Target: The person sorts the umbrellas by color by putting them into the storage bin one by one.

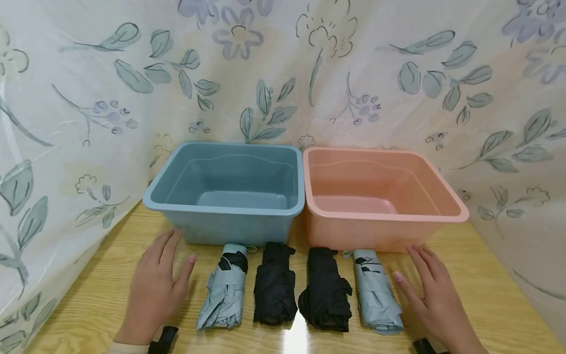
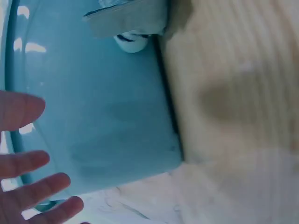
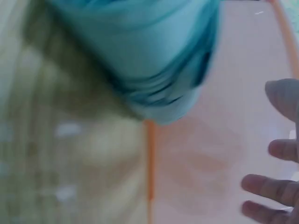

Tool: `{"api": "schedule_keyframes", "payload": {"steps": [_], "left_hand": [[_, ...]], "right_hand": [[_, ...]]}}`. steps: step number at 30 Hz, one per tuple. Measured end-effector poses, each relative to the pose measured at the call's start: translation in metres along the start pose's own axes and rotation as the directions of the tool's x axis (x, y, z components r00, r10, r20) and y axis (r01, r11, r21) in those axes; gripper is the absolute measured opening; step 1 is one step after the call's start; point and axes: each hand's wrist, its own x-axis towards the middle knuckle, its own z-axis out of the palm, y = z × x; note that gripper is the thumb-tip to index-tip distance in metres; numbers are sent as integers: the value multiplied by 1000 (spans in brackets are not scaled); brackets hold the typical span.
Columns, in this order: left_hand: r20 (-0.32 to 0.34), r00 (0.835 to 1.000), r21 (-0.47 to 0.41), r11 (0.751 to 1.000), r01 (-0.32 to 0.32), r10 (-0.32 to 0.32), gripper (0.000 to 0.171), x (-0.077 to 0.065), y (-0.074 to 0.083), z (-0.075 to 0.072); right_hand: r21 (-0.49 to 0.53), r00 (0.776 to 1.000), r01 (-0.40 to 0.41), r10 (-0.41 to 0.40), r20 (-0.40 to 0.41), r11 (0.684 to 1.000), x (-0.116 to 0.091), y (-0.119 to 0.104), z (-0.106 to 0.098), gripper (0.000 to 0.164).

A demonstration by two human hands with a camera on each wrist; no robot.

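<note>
Two black folded umbrellas (image 1: pixel 275 285) lie side by side in the middle of the table, the other black umbrella (image 1: pixel 326 290) just to the right. A grey-blue folded umbrella (image 1: pixel 225 287) flanks them on the left, and a second grey-blue umbrella (image 1: pixel 377 292) on the right. My left hand (image 1: pixel 155 285) is left of this row, fingers extended toward the blue bin (image 1: pixel 225 228), holding nothing. On the other side my right hand (image 1: pixel 435 295) is spread beside the right grey-blue umbrella, fingertips near the pink bin (image 1: pixel 376 233), also holding nothing.
Both bins stand next to each other behind the umbrellas, with no contents visible inside. A floral sheet (image 1: pixel 265 64) hangs behind and along both sides of the wooden table (image 1: pixel 97 290). Dark straps (image 1: pixel 163 339) circle the wrists.
</note>
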Motion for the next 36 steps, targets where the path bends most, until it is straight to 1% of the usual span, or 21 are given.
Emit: {"api": "schedule_keyframes", "payload": {"steps": [2,4,6,8,10,12,13,15,16,18,20,22,24,26,28,29,31,33,34,35,36], "left_hand": [[-47,999,-38,999,21,-23,51,5,0,-5],[-98,993,-93,994,60,-69,46,11,0,-11],[-147,982,-168,981,96,-121,41,18,0,-18],[-212,964,-253,962,102,-158,39,27,-3,-24],[-270,944,-315,944,101,-191,39,39,-7,-28],[-299,921,-368,920,131,-251,41,52,-11,-31],[-299,911,-389,908,156,-284,43,58,-13,-32],[-243,893,-437,865,248,-379,46,70,-17,-33],[-194,883,-465,833,301,-428,49,76,-19,-34],[-59,865,-510,760,402,-498,56,86,-24,-34],[77,845,-544,688,480,-528,63,94,-30,-34],[200,830,-575,624,529,-520,71,99,-36,-34],[298,821,-602,571,557,-487,77,102,-42,-33],[369,816,-638,517,570,-445,83,102,-46,-31],[420,818,-671,473,571,-393,87,102,-49,-29],[435,820,-683,458,569,-372,89,102,-50,-28],[452,825,-702,437,563,-338,90,102,-52,-27],[459,829,-704,439,558,-319,89,103,-53,-26],[464,827,-702,438,562,-318,89,103,-54,-26],[469,824,-697,440,567,-318,89,103,-55,-26],[475,820,-692,440,572,-319,89,102,-55,-26]], "right_hand": [[37,999,-46,45,12,998,0,-4,-4,68],[54,997,-71,70,10,996,1,-8,-7,66],[63,998,-59,60,-6,996,1,-11,-10,66],[67,999,-48,49,-15,997,2,-13,-11,64],[75,999,-50,50,-7,996,3,-13,-12,63],[103,998,-57,56,9,993,4,-13,-12,61],[115,998,-69,67,22,991,5,-14,-12,60],[130,996,-84,80,39,988,5,-14,-12,59],[135,995,-90,84,46,987,5,-15,-11,58],[142,994,-104,96,59,984,6,-16,-10,57],[139,991,-121,112,70,983,6,-16,-10,56],[149,990,-130,120,77,980,7,-16,-10,56],[166,989,-137,124,86,976,7,-16,-10,56],[189,988,-139,123,95,972,6,-16,-9,57],[217,987,-140,118,111,966,6,-15,-9,57],[232,986,-141,115,122,962,6,-15,-9,58],[263,979,-161,119,168,951,6,-15,-10,58],[294,964,-188,119,240,937,8,-14,-12,59],[308,952,-207,118,284,929,10,-14,-13,59],[316,937,-227,117,330,921,12,-14,-14,60],[328,916,-256,120,382,910,14,-13,-15,61]]}}
